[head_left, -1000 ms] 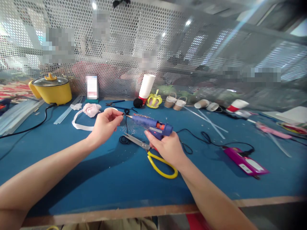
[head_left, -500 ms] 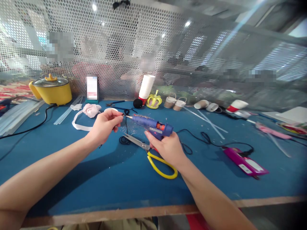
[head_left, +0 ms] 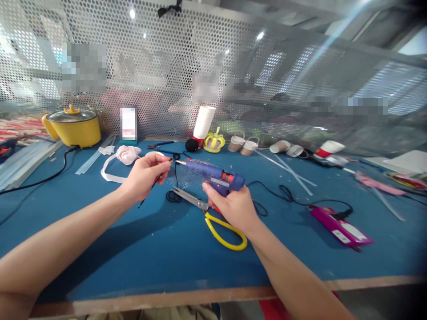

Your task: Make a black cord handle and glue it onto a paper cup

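The blue glue gun is above the middle of the table, its tip pointing left, close to the black cord; the right hand is wrapped round its handle; the left hand pinches the cord between thumb and finger; the yellow-handled scissors lie below the gun; the white ribbon with a rose lies at left; the purple power strip sits at right; the yellow pot stands far left.

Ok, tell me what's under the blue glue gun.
Yellow-handled scissors lie on the table below the glue gun; the right hand covers part of that spot, so whatever it hides can't be seen.
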`<state>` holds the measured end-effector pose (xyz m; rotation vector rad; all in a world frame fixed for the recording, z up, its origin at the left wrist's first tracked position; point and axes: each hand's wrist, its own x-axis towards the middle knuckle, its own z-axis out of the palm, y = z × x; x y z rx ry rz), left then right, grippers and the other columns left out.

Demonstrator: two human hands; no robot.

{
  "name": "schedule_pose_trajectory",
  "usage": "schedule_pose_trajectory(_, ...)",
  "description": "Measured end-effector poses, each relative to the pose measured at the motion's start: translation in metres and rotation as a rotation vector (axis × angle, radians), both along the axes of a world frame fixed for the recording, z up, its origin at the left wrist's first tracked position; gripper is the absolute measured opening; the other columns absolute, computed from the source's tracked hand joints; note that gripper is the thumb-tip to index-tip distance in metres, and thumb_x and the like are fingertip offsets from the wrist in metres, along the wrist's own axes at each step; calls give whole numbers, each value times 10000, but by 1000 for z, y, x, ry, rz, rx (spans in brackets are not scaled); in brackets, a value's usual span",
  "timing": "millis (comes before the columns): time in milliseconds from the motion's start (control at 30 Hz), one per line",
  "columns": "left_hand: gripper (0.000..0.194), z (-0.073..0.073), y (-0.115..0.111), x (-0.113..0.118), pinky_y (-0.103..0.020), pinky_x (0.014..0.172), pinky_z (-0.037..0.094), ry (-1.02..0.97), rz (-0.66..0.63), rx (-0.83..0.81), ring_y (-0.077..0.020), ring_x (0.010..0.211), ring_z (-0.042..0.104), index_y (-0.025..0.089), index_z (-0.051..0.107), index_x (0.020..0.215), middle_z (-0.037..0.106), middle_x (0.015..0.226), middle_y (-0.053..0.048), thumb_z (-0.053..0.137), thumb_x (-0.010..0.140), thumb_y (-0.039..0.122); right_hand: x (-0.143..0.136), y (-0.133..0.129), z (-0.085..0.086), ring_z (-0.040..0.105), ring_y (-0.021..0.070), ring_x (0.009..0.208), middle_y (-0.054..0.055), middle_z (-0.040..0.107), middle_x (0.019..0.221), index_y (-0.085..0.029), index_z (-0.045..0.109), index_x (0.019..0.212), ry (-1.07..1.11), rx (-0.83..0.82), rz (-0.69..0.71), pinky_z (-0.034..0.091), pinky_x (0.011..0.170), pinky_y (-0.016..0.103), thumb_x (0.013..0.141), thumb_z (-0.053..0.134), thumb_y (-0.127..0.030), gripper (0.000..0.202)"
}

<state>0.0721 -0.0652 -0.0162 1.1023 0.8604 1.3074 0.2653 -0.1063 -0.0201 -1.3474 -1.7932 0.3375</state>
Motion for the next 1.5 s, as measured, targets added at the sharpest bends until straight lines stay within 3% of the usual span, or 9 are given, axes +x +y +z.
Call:
schedule_pose_trajectory(300,139,1,-2,0,-169,373,316,-19,-54,10,-63,441,428,132,514,692,499,496,29,637,631,150,0,1,1,540,118,383,-16,563,428,-177,547,585,42,-29,19,478,484,232,752,544,-319,220)
schedule_pose_trajectory(533,135,1,0,-2,-171,375,324,-30,-25,33,-67,454,449,128,537,680,509,505,24,654,623,163,-2,-1,3,548,119,384,-17,542,422,-162,556,599,120,-172,47,467,447,220,738,547,-347,231)
schedule_pose_trajectory(933,153,-1,1,-2,-170,374,325,-18,-34,29,-62,443,444,130,528,681,501,506,33,663,612,157,5,2,9,487,98,384,-24,519,418,-122,616,710,338,-264,211,440,439,233,755,566,-399,286)
schedule_pose_trajectory(1133,152,0,-1,-2,-170,376,329,-8,-70,37,-60,442,439,127,533,692,511,509,28,662,626,175,3,4,8,491,96,383,-19,520,414,-122,608,656,321,-304,188,432,438,222,749,570,-391,288)
schedule_pose_trajectory(1367,148,-3,3,-3,-168,370,330,15,0,65,-57,436,443,121,542,684,510,508,29,668,624,172,8,5,9,461,84,375,-27,513,420,-111,615,714,388,-355,292,410,433,222,747,578,-384,278)
schedule_pose_trajectory(1500,155,-2,3,-3,-166,372,331,27,-15,66,-52,439,442,121,545,687,519,528,28,672,622,182,23,26,7,518,89,500,-5,588,584,-126,607,744,486,-247,154,430,479,211,660,672,-369,265)
